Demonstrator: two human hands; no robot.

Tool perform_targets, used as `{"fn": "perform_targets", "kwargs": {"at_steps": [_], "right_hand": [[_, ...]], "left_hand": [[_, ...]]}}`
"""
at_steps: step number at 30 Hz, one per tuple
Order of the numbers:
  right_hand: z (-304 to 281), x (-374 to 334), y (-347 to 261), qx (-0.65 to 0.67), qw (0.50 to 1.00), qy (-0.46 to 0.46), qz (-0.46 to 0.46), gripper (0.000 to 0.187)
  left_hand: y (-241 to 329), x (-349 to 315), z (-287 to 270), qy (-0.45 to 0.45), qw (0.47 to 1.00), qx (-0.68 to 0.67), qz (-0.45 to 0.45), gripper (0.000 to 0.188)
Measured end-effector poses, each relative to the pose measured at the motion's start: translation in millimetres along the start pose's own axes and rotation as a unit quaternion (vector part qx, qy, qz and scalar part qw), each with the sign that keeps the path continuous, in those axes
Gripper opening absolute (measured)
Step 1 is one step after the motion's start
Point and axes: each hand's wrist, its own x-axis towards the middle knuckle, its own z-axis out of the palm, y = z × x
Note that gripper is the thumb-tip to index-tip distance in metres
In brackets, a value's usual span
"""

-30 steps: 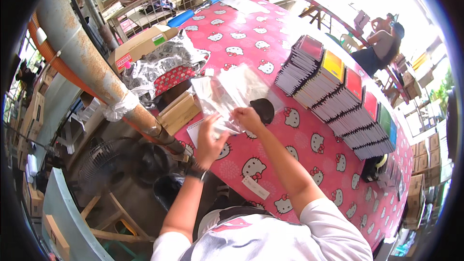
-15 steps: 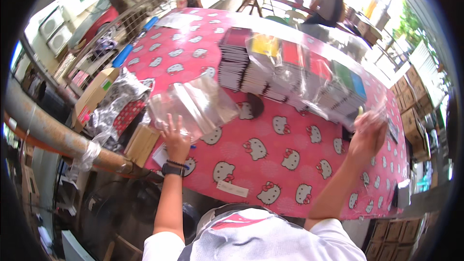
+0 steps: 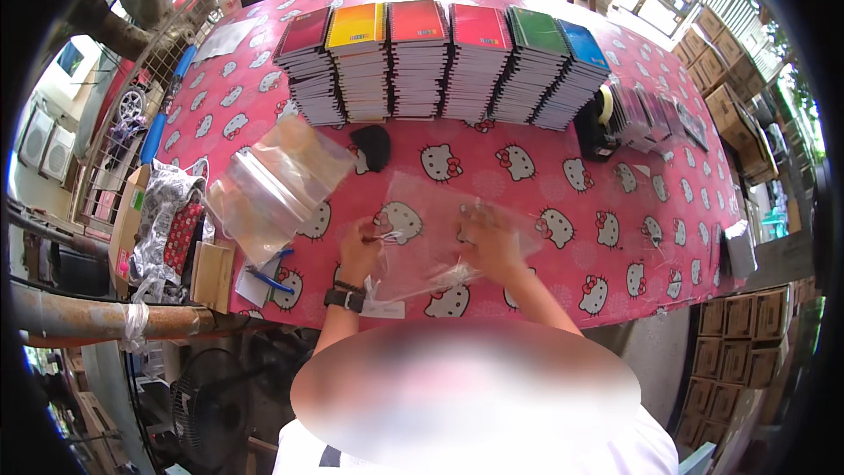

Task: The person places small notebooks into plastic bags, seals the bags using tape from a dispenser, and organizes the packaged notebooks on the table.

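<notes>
A clear plastic bag (image 3: 420, 257) lies between my two hands on the pink cat-print tablecloth. My left hand (image 3: 359, 251) closes its curled fingers on the bag's left edge. Over toward the bag's right part, my right hand (image 3: 485, 242) has bent fingers gripping the film; its fingertips are partly blurred. A pile of clear plastic bags (image 3: 280, 183) rests to the left. Just under my left wrist, a white paper strip (image 3: 387, 310) lies near the table edge.
Spiral notebooks stand in several stacks, including yellow (image 3: 358, 26) and green (image 3: 538, 31). Right of them are a black tape dispenser (image 3: 598, 134) and small packs (image 3: 646, 114). Blue pens (image 3: 272, 280) lie at left, beside a cardboard box (image 3: 127, 229). A dark round object (image 3: 373, 148) sits mid-table.
My left hand has left the pile of bags, and my right hand has come in from the far right. A single bag now lies spread between them. The view has shifted.
</notes>
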Motion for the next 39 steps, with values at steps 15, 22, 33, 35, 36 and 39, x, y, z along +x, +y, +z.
{"fn": "perform_targets", "kwargs": {"at_steps": [15,22,33,35,36,39], "right_hand": [[-19,-10,-27,-0.097,0.986,-0.074,0.114,0.044],[25,-15,-28,-0.133,0.987,-0.071,0.055,0.073],[-5,109,-65,-0.007,0.996,-0.014,-0.092,0.023],[-37,184,-116,0.031,0.965,0.125,-0.228,0.009],[-44,218,-134,0.024,0.953,0.144,-0.266,0.006],[-46,314,-170,-0.061,0.937,0.186,-0.288,0.031]], "left_hand": [[15,-9,4,0.035,0.992,0.104,0.054,0.038],[80,139,5,0.085,0.883,0.345,0.308,0.054],[27,122,-148,0.201,0.878,0.398,0.174,0.03],[-4,109,-165,0.106,0.874,0.465,0.094,0.037],[-1,102,-165,0.149,0.874,0.451,0.102,0.04],[19,77,-151,0.231,0.876,0.4,0.139,0.045]]}}
